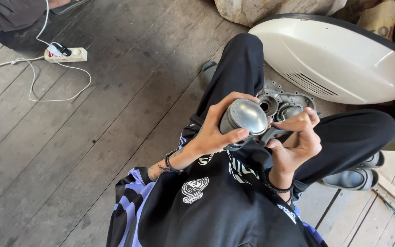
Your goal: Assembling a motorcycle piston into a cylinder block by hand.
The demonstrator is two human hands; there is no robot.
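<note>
Two raised hands, left hand (216,130) clasping metal piston (244,119), right hand (298,139) curled beside it

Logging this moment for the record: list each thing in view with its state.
piston: lifted, domed crown up, gripped by left hand
right hand: fingers curled at the piston's side
engine casing: on the floor, openings exposed
white body panel: lying on the floor
power strip: on the floor, plug inserted

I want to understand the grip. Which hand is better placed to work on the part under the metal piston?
Right, probably: the left hand wraps the piston, while the right hand fingers already touch the rod beneath.
</note>
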